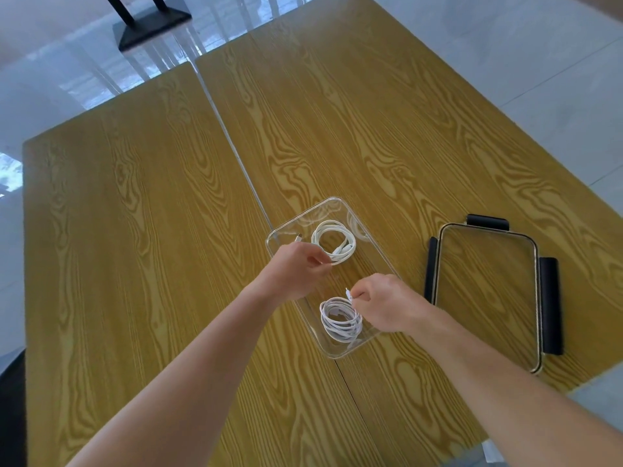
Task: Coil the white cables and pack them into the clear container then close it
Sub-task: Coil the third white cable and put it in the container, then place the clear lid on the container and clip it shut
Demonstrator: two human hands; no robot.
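Observation:
A clear rectangular container (340, 204) stands open on the wooden table, across the seam between two tabletops. Two coiled white cables lie inside it. The far coil (333, 240) has its near edge pinched by my left hand (296, 267), which reaches over the container's left rim. The near coil (340, 321) lies under my right hand (387, 305), whose fingertips pinch the cable's plug end just above the coil. The clear lid (485, 291), with black clip flaps on its sides, lies flat on the table to the right of the container.
The two wooden tabletops (151, 230) meet along a diagonal seam. A black stand base (151, 23) sits on the glossy floor beyond the far edge. The right table's edge runs close past the lid.

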